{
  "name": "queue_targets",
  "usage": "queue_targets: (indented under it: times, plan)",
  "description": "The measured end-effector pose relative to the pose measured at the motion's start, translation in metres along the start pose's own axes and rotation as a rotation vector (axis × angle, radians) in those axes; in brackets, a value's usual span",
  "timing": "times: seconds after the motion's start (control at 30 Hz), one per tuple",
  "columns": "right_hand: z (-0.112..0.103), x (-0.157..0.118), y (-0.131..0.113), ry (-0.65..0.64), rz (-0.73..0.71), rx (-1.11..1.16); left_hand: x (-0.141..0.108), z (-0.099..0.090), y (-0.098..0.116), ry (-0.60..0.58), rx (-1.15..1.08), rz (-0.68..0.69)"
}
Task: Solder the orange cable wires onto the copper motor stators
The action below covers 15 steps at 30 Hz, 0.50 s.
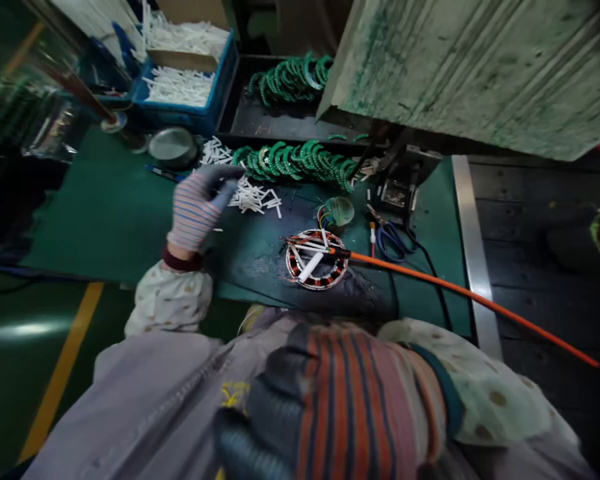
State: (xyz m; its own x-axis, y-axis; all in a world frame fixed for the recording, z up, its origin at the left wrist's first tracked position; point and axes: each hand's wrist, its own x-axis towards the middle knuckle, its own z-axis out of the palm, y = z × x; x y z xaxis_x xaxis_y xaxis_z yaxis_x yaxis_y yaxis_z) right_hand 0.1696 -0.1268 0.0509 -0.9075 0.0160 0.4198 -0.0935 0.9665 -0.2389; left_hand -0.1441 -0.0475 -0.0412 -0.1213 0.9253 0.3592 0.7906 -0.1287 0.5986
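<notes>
My left hand, in a pale striped glove with grey fingertips, reaches over the bench beside a pile of small white tubes. Its thumb and index finger are apart, and I see nothing between them. Close to the camera, in front of my chest, is my right hand in an orange-striped glove with dark fingers. Those fingers are curled; whatever they hold, if anything, is hidden. On the bench lies a ring-shaped motor stator with copper windings. White sleeves and an orange cable lie across it.
Curved green circuit boards stand in a row behind the stator, with more in a black tray. A blue bin holds white tubes. Blue-handled pliers, a round tin and a green-topped roll sit nearby. A large panel overhangs the right.
</notes>
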Motion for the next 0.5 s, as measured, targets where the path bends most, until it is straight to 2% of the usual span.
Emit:
queue_targets:
  times: [0.07,0.17,0.23,0.27,0.3,0.37,0.43,0.5]
  plan:
    - [-0.004,-0.006,0.008,0.084,0.0,0.047,0.005,-0.027,-0.049,0.118,0.163,-0.13]
    - [0.005,-0.015,0.02,0.151,0.115,0.026,0.016,-0.048,-0.114,0.062,0.378,-0.305]
    - [0.016,-0.02,0.026,0.155,0.125,-0.029,0.02,-0.052,-0.137,0.025,0.485,-0.374]
    - [0.02,-0.022,0.027,0.147,0.13,-0.073,0.02,-0.052,-0.141,0.02,0.522,-0.388]
    - [0.023,-0.024,0.029,0.15,0.149,-0.125,0.018,-0.052,-0.139,0.027,0.548,-0.387]
    - [0.027,-0.023,0.035,0.132,0.221,-0.207,0.009,-0.051,-0.119,0.006,0.528,-0.317]
    - [0.029,-0.015,0.047,0.105,0.313,-0.27,-0.006,-0.047,-0.084,-0.077,0.418,-0.168]
    - [0.034,0.001,0.065,0.023,0.421,-0.343,-0.025,-0.038,-0.043,-0.167,0.326,-0.023]
